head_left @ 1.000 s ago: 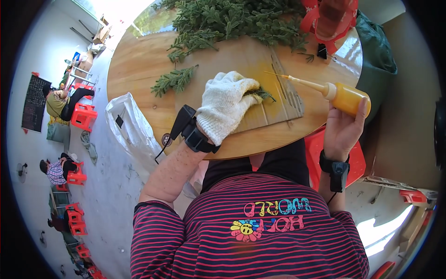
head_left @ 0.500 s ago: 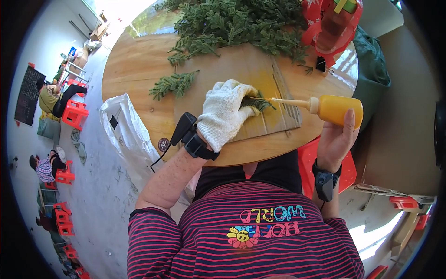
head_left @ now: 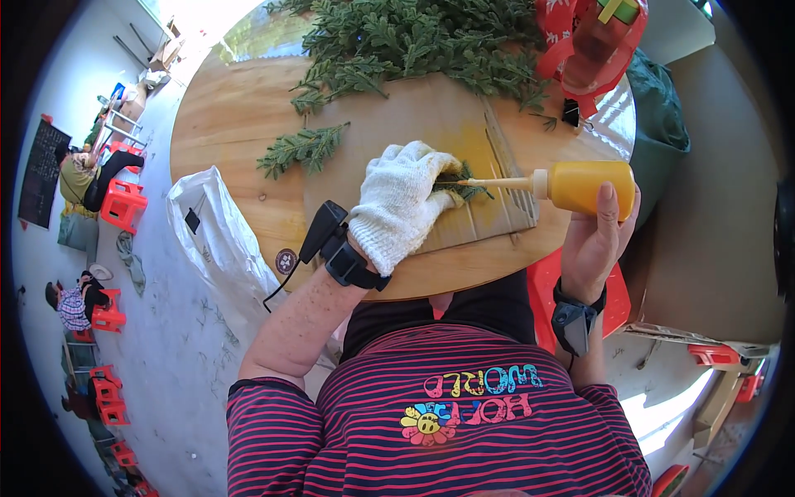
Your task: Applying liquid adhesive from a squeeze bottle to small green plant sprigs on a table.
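My left hand (head_left: 406,199), in a white knit glove with yellow stains at the fingertips, is closed on a small green fir sprig (head_left: 469,190). Its lower part is hidden inside the glove. From the right, my bare right hand (head_left: 600,236) grips a yellow squeeze bottle (head_left: 590,187) lying nearly level. The long pale nozzle points left, and its tip is at the sprig, next to the gloved fingers. Both hands are above a yellow-stained cardboard sheet (head_left: 451,112) on the round wooden table (head_left: 224,124).
A large heap of green fir sprigs (head_left: 414,41) covers the table's far side. One loose sprig (head_left: 303,149) lies left of the cardboard. A jar with red ribbon (head_left: 598,50) stands far right, a white bag (head_left: 217,228) hangs at the left edge. Red stools (head_left: 124,205) and people are farther left.
The bottle has shifted left, so its nozzle tip reaches further in over the sprig. My left hand keeps its hold on the sprig, nearly still.
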